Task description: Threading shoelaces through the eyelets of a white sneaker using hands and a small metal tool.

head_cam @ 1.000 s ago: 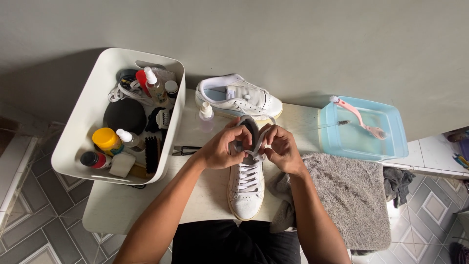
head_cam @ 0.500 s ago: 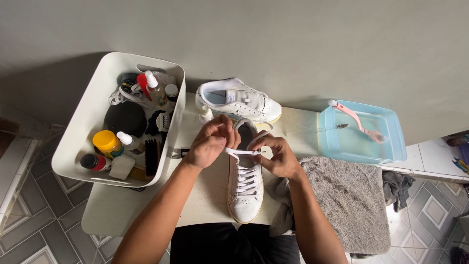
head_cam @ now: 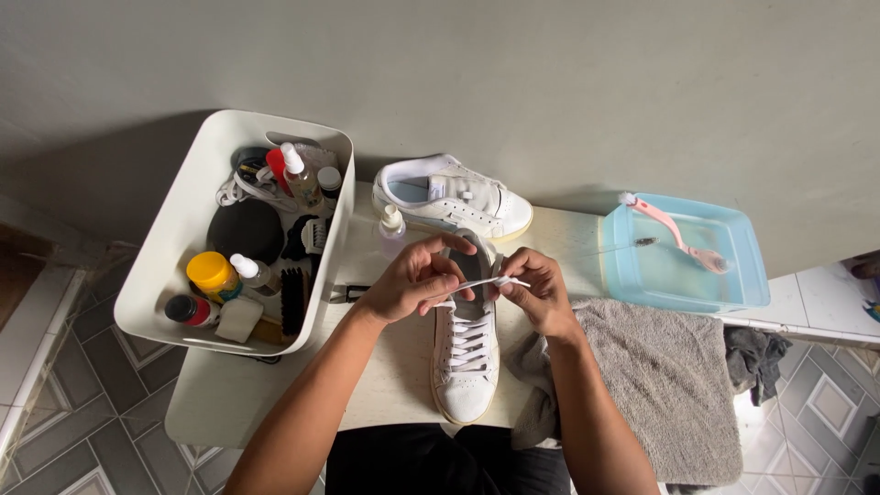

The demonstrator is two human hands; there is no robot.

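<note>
Nearest, a white sneaker (head_cam: 466, 357) lies on the worktop (head_cam: 385, 367), toe toward the person, partly laced. A grey towel (head_cam: 655, 385) lies just right of it, its lower edge cut off by the frame. Above the sneaker's tongue both hands pinch a white shoelace (head_cam: 477, 285) stretched between them: the left hand (head_cam: 417, 280) with fingers curled on one end, the right hand (head_cam: 536, 291) nipping the tip. Left, a white bin (head_cam: 170, 247) holds bottles, brushes and a dark cloth, crowded and hard to sort out. Farther back lies a second sneaker (head_cam: 454, 194) on its side. Right, a blue tub (head_cam: 683, 252) holds a pink brush (head_cam: 674, 234).
</note>
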